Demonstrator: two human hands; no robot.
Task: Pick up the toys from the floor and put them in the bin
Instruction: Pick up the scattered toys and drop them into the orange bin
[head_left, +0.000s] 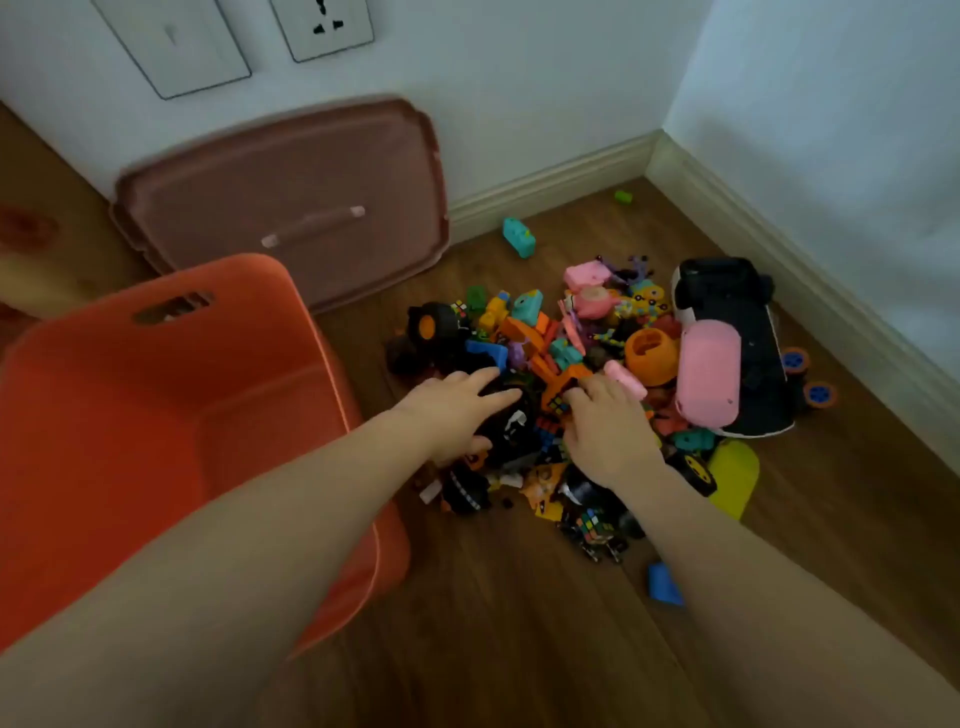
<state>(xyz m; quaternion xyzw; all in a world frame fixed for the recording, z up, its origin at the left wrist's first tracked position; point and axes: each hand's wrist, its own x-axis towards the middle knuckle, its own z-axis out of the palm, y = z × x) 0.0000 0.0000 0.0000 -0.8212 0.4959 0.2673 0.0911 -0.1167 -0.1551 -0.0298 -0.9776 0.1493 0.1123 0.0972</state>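
The orange bin (156, 415) sits at nine o'clock. The left hand (457, 410) lies spread, fingers straight, on the toy pile (597, 374) at centre; the right hand (608, 431) curls into it, grip unclear.

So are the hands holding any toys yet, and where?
Cannot tell. The left hand lies on a black toy and the right hand reaches into the toy pile, fingers hidden.

Premises: a room corner in a home. Evidence: brown wood-plank floor (519, 623), pale painted walls (519, 104) with white skirting board (550, 195), white wall socket plate (322, 26) (low on the wall), and a heap of coloured plastic toys (571, 374) on the floor.
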